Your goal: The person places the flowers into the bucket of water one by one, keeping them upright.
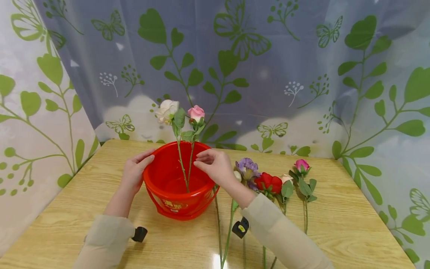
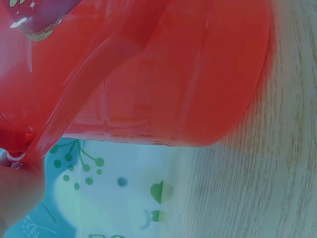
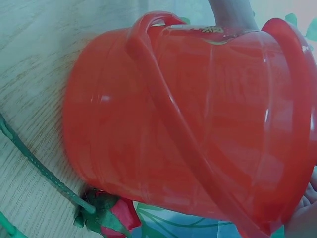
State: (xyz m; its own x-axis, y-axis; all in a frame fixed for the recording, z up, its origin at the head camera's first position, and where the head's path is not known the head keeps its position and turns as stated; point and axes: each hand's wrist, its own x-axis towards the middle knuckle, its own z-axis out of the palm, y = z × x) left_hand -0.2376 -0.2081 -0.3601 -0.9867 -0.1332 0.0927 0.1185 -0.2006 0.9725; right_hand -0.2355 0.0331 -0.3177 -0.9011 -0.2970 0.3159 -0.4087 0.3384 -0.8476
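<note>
A red plastic bucket (image 1: pixel 168 205) stands upright on the table, its handle hanging down at the front. Inside it lean two artificial flowers, a creamy white one (image 1: pixel 167 111) and a pink rose (image 1: pixel 196 113), their stems running down to the bucket's bottom. My left hand (image 1: pixel 134 170) holds the rim at the left, thumb over the edge. From the right, my right hand (image 1: pixel 216 166) reaches across the rim with fingers loosely bent, thumb and fingertips apart close beside the pink rose's stem. In the right wrist view, part of that hand (image 3: pixel 303 218) shows at the rim.
Right of the bucket several artificial flowers lie on the wooden table (image 1: pixel 349 224): a purple one (image 1: pixel 247 167), a red one (image 1: pixel 268 183), a cream one (image 1: pixel 286 179) and a magenta rose (image 1: pixel 301 165). My right forearm passes over their stems. A patterned curtain (image 1: pixel 295 123) hangs behind.
</note>
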